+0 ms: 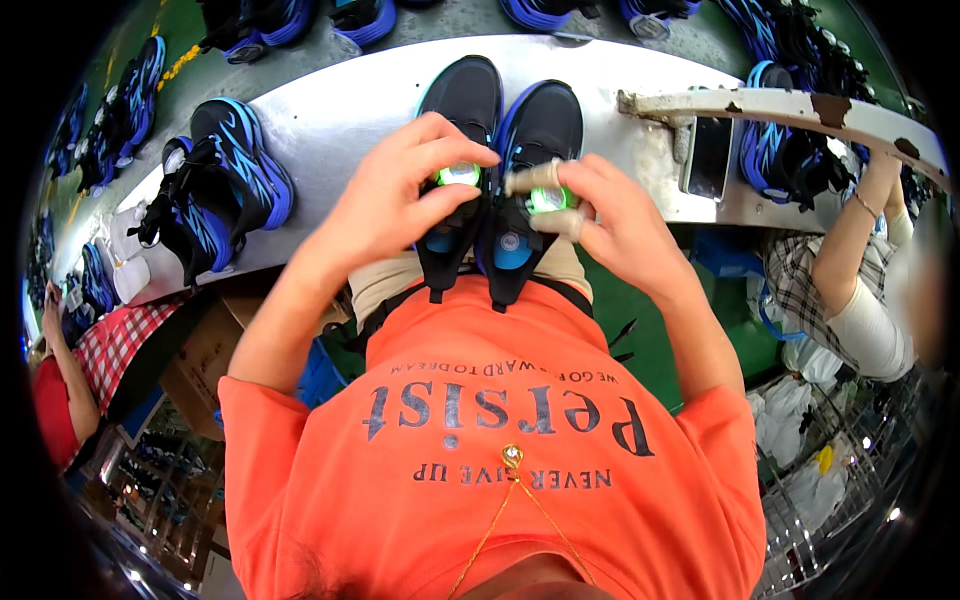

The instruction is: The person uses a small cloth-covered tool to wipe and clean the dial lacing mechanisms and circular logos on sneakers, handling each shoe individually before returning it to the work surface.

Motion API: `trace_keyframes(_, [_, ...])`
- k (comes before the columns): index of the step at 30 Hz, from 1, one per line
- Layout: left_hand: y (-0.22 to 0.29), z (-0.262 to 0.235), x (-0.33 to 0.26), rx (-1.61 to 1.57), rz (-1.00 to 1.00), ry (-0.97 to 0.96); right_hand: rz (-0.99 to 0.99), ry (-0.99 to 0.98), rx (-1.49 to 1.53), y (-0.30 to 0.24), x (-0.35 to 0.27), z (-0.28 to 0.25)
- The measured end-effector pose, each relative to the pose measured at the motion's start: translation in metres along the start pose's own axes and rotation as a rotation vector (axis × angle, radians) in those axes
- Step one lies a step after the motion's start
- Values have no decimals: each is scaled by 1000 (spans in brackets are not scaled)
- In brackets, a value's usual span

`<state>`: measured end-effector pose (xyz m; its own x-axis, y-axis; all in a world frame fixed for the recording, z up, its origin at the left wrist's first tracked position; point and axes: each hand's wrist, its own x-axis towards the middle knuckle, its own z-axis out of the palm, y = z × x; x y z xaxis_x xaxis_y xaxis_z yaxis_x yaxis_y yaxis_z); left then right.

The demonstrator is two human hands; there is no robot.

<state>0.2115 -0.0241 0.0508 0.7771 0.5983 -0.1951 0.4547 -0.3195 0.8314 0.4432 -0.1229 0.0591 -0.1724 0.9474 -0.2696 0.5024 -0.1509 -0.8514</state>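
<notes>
Two black sneakers with blue trim, a left one (462,98) and a right one (546,120), lie side by side in front of me, toes pointing away. My left hand (405,190) curls its thumb and forefinger round a round, bright green-rimmed disc (458,174) over the left sneaker's upper. Over the other shoe, my right hand (600,205) has thumb and forefinger at a second green-rimmed disc (547,200). Pale coverings wrap some of its fingertips. Whether the discs are fixed to the shoes, I cannot tell.
More black-and-blue sneakers (240,165) stand on the pale metal table (330,100) at left. A chipped white metal bar (780,103) crosses at right, above a dark phone-like slab (708,157). Co-workers' arms (850,230) show at both sides. Shoes line the far surface.
</notes>
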Motion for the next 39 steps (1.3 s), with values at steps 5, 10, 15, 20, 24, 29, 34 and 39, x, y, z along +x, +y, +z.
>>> trace_keyframes(5, [9, -2, 0, -24, 87, 164, -186, 113, -6, 8, -1, 7])
trace_keyframes(10, [41, 30, -32, -183, 57, 177, 6, 184, -71, 8, -5, 14])
trace_keyframes(15, [43, 75, -29, -1120, -609, -75, -90, 66, 17, 17, -7, 4])
trace_keyframes(20, [33, 102, -26, -1289, -529, 116, 64, 142, -49, 15, -13, 13])
trace_keyframes(24, [39, 103, -25, -1310, -514, 74, -111, 146, -35, 28, -11, 6])
trace_keyframes(29, [42, 107, -26, -1341, -527, 76, -109, 209, 26, 29, -14, 13])
trace_keyframes(34, [43, 105, -28, -1325, -553, 63, -102, 174, 60, 30, -11, 9])
trace_keyframes(39, [46, 107, -24, -1291, -551, 71, -98, 63, 80, 25, -12, 2])
